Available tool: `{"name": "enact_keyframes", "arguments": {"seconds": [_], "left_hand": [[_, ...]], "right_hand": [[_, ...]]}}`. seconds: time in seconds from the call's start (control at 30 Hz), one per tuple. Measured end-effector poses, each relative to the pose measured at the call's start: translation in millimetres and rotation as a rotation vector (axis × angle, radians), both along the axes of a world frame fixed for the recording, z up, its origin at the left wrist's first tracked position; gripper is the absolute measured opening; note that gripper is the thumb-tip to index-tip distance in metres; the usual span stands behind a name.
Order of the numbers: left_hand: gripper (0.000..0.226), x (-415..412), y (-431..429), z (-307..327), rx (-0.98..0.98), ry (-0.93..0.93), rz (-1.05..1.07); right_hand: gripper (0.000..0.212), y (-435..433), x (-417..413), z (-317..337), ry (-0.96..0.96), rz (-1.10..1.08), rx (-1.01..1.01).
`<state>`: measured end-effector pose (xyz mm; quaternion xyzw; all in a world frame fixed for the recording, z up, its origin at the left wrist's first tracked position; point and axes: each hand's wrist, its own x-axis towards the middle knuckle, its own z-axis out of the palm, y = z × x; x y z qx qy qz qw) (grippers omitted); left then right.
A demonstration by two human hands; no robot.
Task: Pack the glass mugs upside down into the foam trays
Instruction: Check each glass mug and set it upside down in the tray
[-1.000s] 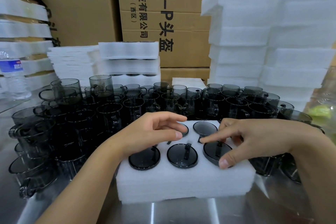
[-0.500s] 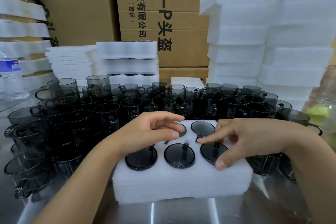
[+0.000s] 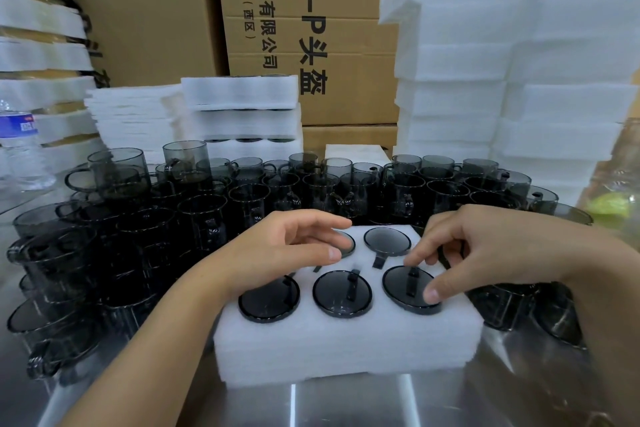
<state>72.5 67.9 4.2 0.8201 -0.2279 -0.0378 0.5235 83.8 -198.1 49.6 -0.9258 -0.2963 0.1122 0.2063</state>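
Note:
A white foam tray (image 3: 346, 347) lies in front of me with smoky glass mugs set upside down in its holes. The front row shows three dark bases: left (image 3: 268, 300), middle (image 3: 341, 295) and right (image 3: 398, 288). A fourth base shows at the back middle (image 3: 386, 241). My left hand (image 3: 277, 253) hovers with relaxed fingers over the back left mug and hides most of it. My right hand (image 3: 502, 250) touches the front right mug's base with thumb and index finger and covers the back right hole. Many loose upright mugs (image 3: 249, 201) crowd behind and beside the tray.
Tall stacks of foam trays (image 3: 485, 80) stand at the right. A shorter stack of packed trays (image 3: 239, 114) and cardboard boxes (image 3: 311, 10) stand behind. A water bottle (image 3: 20, 146) is far left. The tray sits on a metal table (image 3: 346, 406).
My right index finger has slid to the right onto the front right mug's base. My left hand has barely moved.

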Motion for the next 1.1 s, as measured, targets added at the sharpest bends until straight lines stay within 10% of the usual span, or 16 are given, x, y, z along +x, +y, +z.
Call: {"name": "enact_keyframes", "arguments": {"seconds": [1.1], "left_hand": [[0.041, 3, -2, -2, 0.008, -0.01, -0.019]], "right_hand": [[0.042, -3, 7, -5, 0.228, 0.04, -0.021]]}}
